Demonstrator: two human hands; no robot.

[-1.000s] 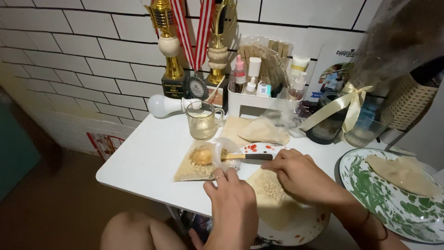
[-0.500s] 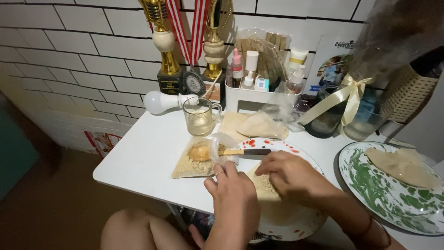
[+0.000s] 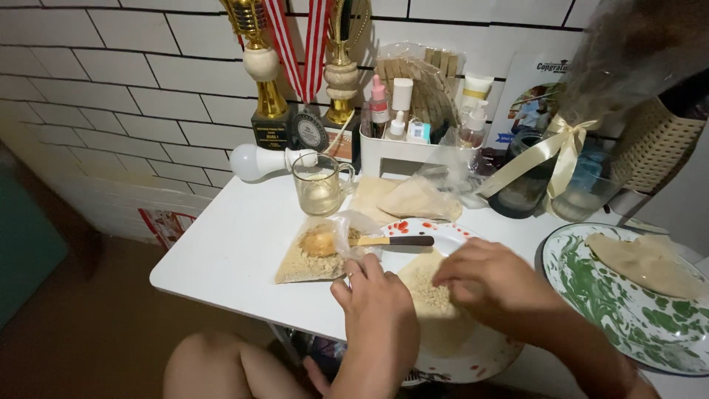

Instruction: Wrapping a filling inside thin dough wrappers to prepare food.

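white brick wall backs a small white table (image 3: 221, 251). near its front edge, on a red-flecked plate (image 3: 473, 358), lies a pale wrapper (image 3: 432, 295) already spread with crumbly filling, not yet folded. left hand (image 3: 380, 314) rests curled at its edge, gripping nothing clearly; right hand (image 3: 491, 284) hovers loosely open above, empty.

The surface (image 3: 229, 251) is white. One plate (image 3: 473, 355) is white with red spots. The other plate (image 3: 591, 295) has green swirls on white. The wrapper (image 3: 428, 284) is pale tan. The spoon (image 3: 388, 241) is gold with a black handle.
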